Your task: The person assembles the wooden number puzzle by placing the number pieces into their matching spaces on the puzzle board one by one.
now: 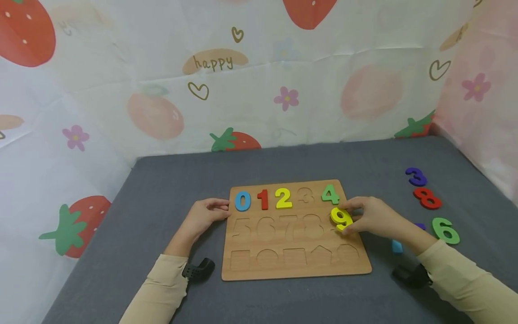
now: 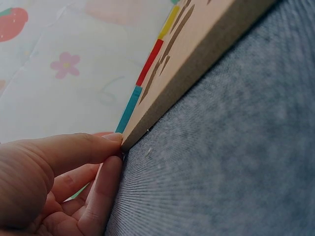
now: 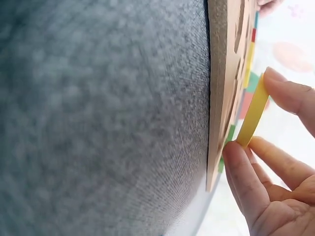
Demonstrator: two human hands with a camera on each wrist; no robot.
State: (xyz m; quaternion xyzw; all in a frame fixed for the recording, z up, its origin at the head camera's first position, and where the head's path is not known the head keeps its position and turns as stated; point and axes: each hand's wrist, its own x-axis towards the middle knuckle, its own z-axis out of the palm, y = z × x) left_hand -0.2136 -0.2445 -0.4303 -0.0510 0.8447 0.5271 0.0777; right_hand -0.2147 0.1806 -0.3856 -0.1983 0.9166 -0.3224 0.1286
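A wooden number puzzle board [image 1: 267,243] lies on the grey cloth. In its top row sit a blue 0 [image 1: 243,201], a red 1 [image 1: 263,199], a yellow 2 [image 1: 283,198] and a green 4 [image 1: 330,194]; the 3 recess [image 1: 305,195] is bare. My left hand [image 1: 205,213] grips the board's left edge, thumb [image 2: 106,145] at the corner in the left wrist view. Between thumb and fingers, my right hand [image 1: 366,215] pinches a yellow number 9 [image 1: 340,218] over the right end of the middle row. The right wrist view shows this 9 [image 3: 253,115] tilted and raised off the board.
Right of the board lie a purple 3 [image 1: 417,177], a red 8 [image 1: 427,198] and a green 6 [image 1: 445,231]. A blue piece [image 1: 397,246] and a purple piece [image 1: 421,226] are partly hidden by the right forearm. A printed curtain [image 1: 251,103] hangs behind the table.
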